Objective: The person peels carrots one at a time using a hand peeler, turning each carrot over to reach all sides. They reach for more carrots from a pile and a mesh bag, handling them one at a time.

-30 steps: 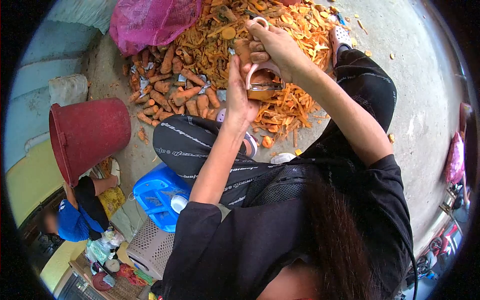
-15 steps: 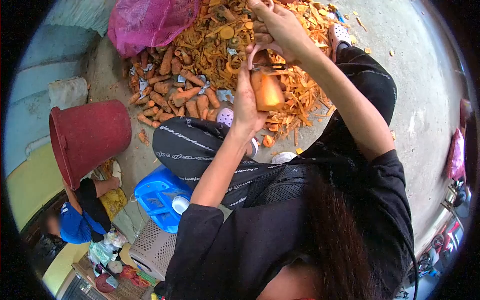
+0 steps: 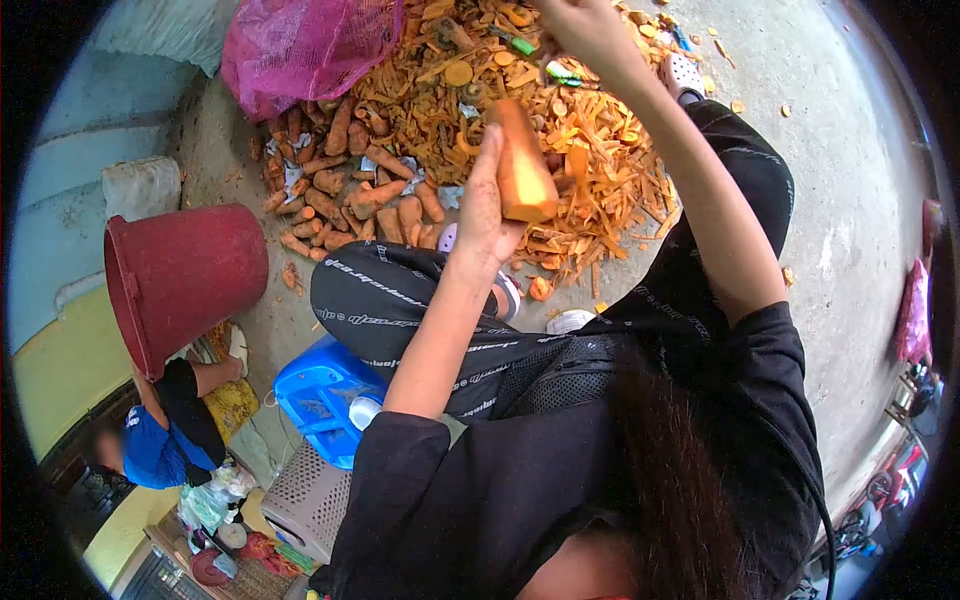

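My left hand (image 3: 488, 215) is wrapped around a thick carrot (image 3: 527, 170), held upright at a slant with its wide end down. The carrot's lower part is bright, smooth orange; its upper part looks darker. My right hand (image 3: 585, 35) is at the top edge, apart from the carrot, with its fingers curled and partly cut off by the frame. What it holds is hidden. Close to its fingers are small green objects (image 3: 523, 46) on the heap of peelings (image 3: 590, 185). Unpeeled carrots (image 3: 345, 195) lie in a pile left of my left hand.
A pink mesh sack (image 3: 310, 50) lies behind the carrots. To the left stand a red bucket (image 3: 190, 280), a blue jerrycan (image 3: 325, 390) and a grey perforated crate (image 3: 305, 500). Another person in a blue shirt (image 3: 160, 450) is beyond the bucket. Concrete floor (image 3: 840, 230) extends right.
My right hand has moved up and away from the carrot; the pink peeler seen in it earlier is out of sight. More of the carrot shows in my left hand, which has barely moved.
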Action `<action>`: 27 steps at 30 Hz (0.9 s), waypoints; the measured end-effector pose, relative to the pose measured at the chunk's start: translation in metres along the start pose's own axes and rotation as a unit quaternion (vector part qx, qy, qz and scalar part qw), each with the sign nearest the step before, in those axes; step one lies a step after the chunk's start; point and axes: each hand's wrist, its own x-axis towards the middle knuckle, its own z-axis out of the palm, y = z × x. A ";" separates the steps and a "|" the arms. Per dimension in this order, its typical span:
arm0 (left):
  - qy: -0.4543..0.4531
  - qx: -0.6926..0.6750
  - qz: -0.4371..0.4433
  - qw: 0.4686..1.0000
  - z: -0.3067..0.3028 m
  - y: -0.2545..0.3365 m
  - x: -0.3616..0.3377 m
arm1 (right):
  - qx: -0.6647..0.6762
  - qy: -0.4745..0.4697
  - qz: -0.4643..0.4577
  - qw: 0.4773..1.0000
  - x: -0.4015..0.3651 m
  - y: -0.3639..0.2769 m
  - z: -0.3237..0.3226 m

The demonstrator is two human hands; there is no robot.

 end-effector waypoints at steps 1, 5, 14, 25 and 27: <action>-0.007 -0.054 -0.019 0.998 -0.007 -0.001 0.007 | -0.015 -0.013 0.021 1.000 -0.007 -0.007 0.003; 0.020 -0.049 -0.013 0.999 -0.013 0.008 0.009 | 0.096 0.005 0.020 0.995 -0.029 -0.025 0.015; -0.057 -0.116 -0.018 0.992 -0.013 0.013 0.011 | 0.337 -0.057 0.157 0.927 -0.070 -0.037 0.041; -0.004 -0.005 0.002 1.000 -0.006 0.013 0.000 | 0.326 -0.065 0.144 0.932 -0.075 -0.035 0.043; -0.024 -0.015 0.013 1.000 -0.008 0.010 0.000 | 0.315 -0.058 0.160 0.934 -0.075 -0.034 0.044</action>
